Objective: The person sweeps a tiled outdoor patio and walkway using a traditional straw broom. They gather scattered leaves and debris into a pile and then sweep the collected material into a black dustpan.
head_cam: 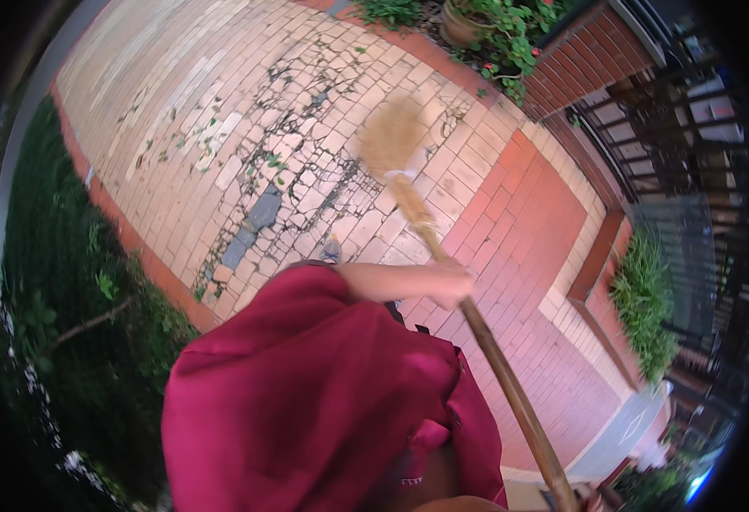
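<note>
A straw broom (390,137) with a long wooden handle reaches away from me over the paving, its bristles blurred. My left hand (451,285) is closed around the handle below the straw binding, with the forearm crossing in front of my body. Near the bottom right edge, my right hand (595,499) is partly cut off and grips the upper part of the handle. Green leaves (275,161) and small debris lie scattered on the cracked stone paving (310,173) left of the bristles. One shoe (331,249) shows beyond my magenta garment (323,384).
Dark green plants (80,256) border the path on the left behind a red brick edging (134,240). A clay pot (467,25) with flowering plants stands at the top. On the right are a brick wall (592,61), metal railings (643,128) and a raised planter (605,281) with grassy plants.
</note>
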Motion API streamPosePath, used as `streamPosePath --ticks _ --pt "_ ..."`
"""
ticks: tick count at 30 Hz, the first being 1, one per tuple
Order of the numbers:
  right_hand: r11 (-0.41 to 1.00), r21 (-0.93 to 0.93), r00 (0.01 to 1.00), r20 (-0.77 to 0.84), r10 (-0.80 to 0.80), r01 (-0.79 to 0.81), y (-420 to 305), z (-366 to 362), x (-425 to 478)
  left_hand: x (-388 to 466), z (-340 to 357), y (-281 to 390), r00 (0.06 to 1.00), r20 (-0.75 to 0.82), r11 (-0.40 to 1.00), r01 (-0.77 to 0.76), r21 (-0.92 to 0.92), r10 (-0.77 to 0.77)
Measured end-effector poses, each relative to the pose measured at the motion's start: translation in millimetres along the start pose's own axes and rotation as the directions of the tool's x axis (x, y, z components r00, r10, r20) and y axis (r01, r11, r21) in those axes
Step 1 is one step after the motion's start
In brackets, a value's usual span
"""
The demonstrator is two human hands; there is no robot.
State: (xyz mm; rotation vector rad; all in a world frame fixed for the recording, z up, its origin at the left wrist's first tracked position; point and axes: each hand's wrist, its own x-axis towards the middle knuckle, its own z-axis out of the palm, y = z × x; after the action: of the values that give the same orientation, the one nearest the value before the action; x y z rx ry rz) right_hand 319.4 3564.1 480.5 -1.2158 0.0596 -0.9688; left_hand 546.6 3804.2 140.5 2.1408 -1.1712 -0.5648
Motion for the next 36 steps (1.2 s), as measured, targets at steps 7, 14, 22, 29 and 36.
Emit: streamPosePath --ticks 7,14,22,29,36 --pt "0.822 0.276 0.855 -0.003 0.519 -0.498 115 49 -78 -183 -103 -100 0.867 0.307 0.91 0.316 0.268 -0.392" --pt "0.915 0.402 0.998 0.058 -0.034 0.008 -12 54 -71 -98 -168 -45 0.965 0.262 0.991 -0.022 0.134 -0.014" --pt "0.917 -0.136 0.889 0.331 -0.316 0.376 31 177 -25 63 -187 -91 0.951 -0.011 0.951 -0.308 -0.024 0.307" --pt "0.977 -0.207 0.971 -0.238 0.008 -0.059 198 202 13 -6 -221 -220 0.976 0.21 0.998 0.037 0.058 -0.048" --pt "0.868 0.248 0.811 -0.315 0.493 -0.431 315 213 36 -86 -334 -301 0.737 0.496 0.872 0.265 0.412 -0.459"
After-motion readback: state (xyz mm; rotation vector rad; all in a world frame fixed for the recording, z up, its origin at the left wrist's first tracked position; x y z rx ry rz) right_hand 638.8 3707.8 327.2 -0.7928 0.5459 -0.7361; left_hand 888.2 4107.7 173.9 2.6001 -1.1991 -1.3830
